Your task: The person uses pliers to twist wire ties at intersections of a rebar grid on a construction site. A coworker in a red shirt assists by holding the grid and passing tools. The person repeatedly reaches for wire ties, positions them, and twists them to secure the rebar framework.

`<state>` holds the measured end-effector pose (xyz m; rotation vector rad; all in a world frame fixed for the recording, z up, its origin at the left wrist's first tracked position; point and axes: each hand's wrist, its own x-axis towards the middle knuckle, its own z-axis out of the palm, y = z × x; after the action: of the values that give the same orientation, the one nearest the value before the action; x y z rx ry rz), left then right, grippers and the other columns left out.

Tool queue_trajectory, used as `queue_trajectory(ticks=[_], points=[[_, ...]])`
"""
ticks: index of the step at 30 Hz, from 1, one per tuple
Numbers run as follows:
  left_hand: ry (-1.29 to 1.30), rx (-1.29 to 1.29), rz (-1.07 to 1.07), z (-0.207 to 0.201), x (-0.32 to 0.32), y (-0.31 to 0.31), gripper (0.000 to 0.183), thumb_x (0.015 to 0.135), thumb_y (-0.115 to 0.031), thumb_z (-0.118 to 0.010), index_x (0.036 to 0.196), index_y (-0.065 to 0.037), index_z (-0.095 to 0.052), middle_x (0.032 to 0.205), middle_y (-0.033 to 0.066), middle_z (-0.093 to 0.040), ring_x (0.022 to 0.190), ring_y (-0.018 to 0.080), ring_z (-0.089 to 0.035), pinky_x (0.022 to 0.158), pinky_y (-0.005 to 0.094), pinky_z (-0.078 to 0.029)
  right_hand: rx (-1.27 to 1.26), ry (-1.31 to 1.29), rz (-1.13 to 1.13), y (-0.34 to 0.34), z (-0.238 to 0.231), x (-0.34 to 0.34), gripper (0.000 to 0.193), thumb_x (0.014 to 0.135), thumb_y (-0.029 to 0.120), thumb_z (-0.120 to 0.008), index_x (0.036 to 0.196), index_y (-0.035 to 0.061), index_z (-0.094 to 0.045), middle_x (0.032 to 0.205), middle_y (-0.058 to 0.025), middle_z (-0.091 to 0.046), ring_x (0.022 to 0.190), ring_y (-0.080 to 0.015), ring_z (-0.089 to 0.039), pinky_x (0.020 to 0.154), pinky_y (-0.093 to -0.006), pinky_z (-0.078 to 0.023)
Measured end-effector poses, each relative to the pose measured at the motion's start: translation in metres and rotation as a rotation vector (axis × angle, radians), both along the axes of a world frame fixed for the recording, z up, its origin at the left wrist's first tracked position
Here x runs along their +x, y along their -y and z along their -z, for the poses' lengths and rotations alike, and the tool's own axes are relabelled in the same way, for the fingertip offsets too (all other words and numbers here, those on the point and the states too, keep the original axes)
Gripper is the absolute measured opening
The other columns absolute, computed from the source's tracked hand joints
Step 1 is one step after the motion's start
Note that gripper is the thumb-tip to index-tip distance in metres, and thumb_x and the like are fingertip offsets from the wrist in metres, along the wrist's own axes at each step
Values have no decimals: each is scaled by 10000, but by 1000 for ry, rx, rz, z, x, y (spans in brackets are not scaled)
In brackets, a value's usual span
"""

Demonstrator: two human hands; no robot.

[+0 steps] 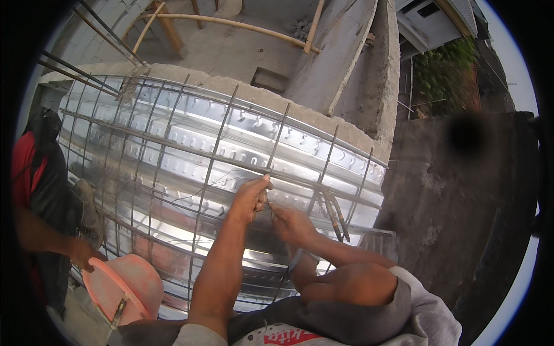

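Observation:
My left hand (252,197) is closed, with a thin wire between its fingers, right at a crossing of the steel rebar mesh (214,157). Just to its right and slightly nearer, my right hand (293,225) pinches the same wire below the crossing. Loose thin wire (199,192) trails over the mesh left of my hands. A pair of pincers (334,213) with long handles rests on the mesh, right of my right hand. Under the bars lies shiny ribbed metal decking (184,138) with embossed marks.
At lower left, a co-worker's hand (85,254) grips an orange bucket (131,282). Rough concrete (248,91) edges the decking's far side. Upright rebar (109,29) rises at far left; bamboo poles (231,24) span the lower space beyond. A dark wall (438,190) stands at right.

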<state>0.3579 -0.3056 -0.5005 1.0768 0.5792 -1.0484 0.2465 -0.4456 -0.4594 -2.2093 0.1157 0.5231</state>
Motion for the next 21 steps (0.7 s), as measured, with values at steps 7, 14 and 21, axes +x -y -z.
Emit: queue_trajectory(ticks=[7, 14, 21], points=[[154, 111, 180, 10, 15, -1, 398, 906, -385, -710, 734, -40, -612, 507, -22, -442, 395, 72, -346, 384, 253, -246, -390, 269, 211, 73, -21, -54, 478, 841, 62, -675, 1299, 25, -543, 1138, -221, -569, 1068, -429, -559, 904, -491, -466], [306, 260, 418, 5, 34, -2, 449, 875, -428, -719, 673, -39, -627, 509, 12, -499, 417, 105, -418, 420, 287, -325, -556, -42, 345, 81, 3, -109, 778, 781, 153, -781, 1413, -25, -364, 1234, -237, -506, 1120, -429, -527, 942, -513, -434], [989, 825, 1081, -36, 44, 21, 292, 886, -253, -574, 930, -38, -767, 932, 177, -742, 956, 328, -712, 786, 432, -559, -610, -88, 193, 103, -9, -89, 454, 839, 58, -593, 1279, 4, -496, 962, -194, -617, 892, -435, -626, 781, -512, -498]])
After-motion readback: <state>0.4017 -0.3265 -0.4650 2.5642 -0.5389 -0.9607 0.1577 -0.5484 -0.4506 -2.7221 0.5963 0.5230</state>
